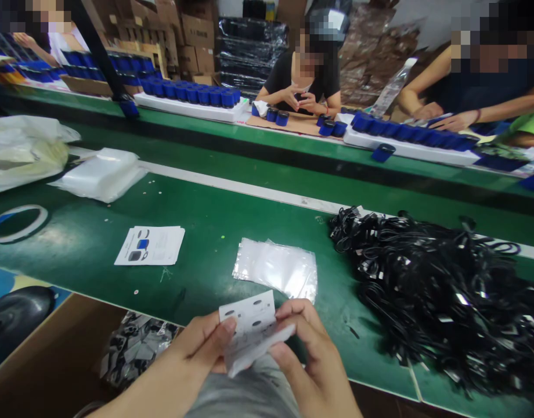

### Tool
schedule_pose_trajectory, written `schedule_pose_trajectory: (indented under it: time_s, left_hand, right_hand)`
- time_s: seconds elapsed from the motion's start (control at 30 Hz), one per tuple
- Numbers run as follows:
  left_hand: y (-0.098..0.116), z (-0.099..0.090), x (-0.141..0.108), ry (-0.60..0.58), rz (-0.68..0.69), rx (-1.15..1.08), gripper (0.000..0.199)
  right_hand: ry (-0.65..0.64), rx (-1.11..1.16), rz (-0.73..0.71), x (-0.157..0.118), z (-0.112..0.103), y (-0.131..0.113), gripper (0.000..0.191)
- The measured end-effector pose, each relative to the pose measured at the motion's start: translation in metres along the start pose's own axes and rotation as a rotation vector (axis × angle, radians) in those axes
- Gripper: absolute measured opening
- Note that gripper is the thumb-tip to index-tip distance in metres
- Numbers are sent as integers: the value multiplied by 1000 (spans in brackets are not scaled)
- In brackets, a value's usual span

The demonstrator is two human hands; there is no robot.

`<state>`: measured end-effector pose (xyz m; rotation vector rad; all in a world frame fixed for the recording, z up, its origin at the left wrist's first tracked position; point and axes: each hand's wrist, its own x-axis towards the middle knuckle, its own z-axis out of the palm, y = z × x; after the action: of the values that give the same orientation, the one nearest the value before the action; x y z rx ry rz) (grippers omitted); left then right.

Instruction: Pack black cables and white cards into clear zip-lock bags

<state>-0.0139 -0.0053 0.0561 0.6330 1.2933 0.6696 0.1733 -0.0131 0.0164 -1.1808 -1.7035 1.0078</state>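
Note:
Near the bottom centre, my left hand (210,341) pinches the left side of a printed white leaflet (248,316). At the leaflet's right, my right hand (308,348) has its fingers curled round a clear plastic bag (263,347), which overlaps the leaflet's lower part. How far the leaflet is inside the bag I cannot tell. Just beyond my hands lies a pile of flat clear bags (278,267) on the green table. A stack of printed leaflets (150,246) rests further left. At the right is a large heap of black cables (428,290).
Plastic bags (102,173) and a tape roll (18,223) lie at the left. Below the table edge is a bag of small parts (136,348). Across the green bench (215,148), people work beside white trays of blue items (188,93). A clear bottle (393,87) stands there.

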Motion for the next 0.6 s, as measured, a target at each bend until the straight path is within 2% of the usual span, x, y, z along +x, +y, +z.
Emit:
schedule_pose_trajectory:
  time_s: [0.1,0.17,0.37,0.5,0.6]
  left_hand:
    - [2,1,-7,74,67,288,20]
    - [1,-1,-7,53,84,292,24]
    - [-10,-10,7,-254,-46,19,53]
    - [-15,-13,9,-410,109,159,55]
    - [-15,-12,8,-383,192,418,45]
  right_hand:
    - [-22,70,134,3,7,-4,14]
    - [-53,99,182,4,8,-6,17]
    - [-65,55,272,2,7,-7,23]
    - [-82,55,349,0,11,-8,24]
    - [-74,10,349,-5,16,-3,24]
